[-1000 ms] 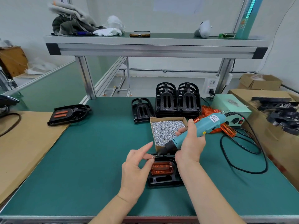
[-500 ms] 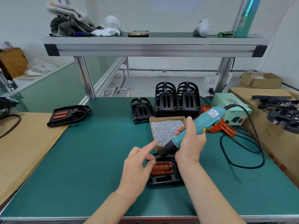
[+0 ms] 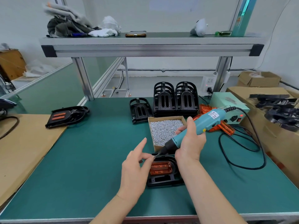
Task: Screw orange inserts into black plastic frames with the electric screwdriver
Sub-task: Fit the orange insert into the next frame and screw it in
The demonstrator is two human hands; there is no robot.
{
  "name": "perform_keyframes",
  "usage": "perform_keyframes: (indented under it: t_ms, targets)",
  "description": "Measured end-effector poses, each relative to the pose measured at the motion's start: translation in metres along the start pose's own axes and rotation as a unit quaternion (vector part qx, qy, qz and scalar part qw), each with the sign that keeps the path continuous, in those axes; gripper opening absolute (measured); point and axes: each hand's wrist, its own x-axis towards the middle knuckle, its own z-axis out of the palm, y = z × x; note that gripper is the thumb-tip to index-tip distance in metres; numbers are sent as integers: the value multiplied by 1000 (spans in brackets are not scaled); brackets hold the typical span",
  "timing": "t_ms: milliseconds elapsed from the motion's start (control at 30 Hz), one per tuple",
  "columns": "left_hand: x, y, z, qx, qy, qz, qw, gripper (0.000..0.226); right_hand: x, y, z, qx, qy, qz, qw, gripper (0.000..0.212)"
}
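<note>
Near the front edge of the surface (image 3: 90, 159), a black frame (image 3: 163, 181) holding an orange insert (image 3: 161, 169) lies flat. The right hand (image 3: 190, 143) wraps its fingers round the tilted electric screwdriver (image 3: 199, 126); the left hand (image 3: 134, 168) fingers pinch a screw (image 3: 154, 157) at its tip.

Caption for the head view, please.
Right hand holds the electric screwdriver, bit at a screw pinched by the left hand, over a black frame holding an orange insert.
</note>
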Motion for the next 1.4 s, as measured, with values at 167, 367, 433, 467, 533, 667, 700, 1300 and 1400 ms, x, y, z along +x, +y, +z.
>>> perform_keyframes:
  t_ms: [167, 367, 433, 467, 533, 667, 700, 1300, 1400]
  targets:
    - [4, 4, -3, -43, -29, -75, 996, 51, -4, 2, 2, -7, -6, -1, 1000, 18]
    - [-7, 1, 2, 49, 2, 80, 996, 60, -4, 2, 2, -16, -3, 1, 1000, 17]
    - [-8, -2, 4, 68, 6, 114, 991, 62, -4, 2, 2, -16, -3, 0, 1000, 17]
    - [-7, -3, 5, 74, 5, 121, 990, 65, -3, 1, 2, -15, -4, -2, 1000, 17]
    - [-6, -6, 5, 82, 2, 121, 989, 69, -4, 1, 1, -16, -7, -12, 1000, 17]
    - [-6, -14, 3, 88, -11, 81, 993, 76, -7, 2, 3, -23, -24, -46, 998, 17]
    - [-6, -17, 1, 86, -20, 71, 994, 77, -8, 2, 4, -26, -31, -57, 998, 17]
    - [0, -56, -13, 159, -246, 7, 956, 134, -35, 19, 10, -121, -158, -199, 960, 15]
    - [1, -58, -13, 161, -244, 5, 956, 134, -32, 21, 10, -132, -161, -203, 957, 13]
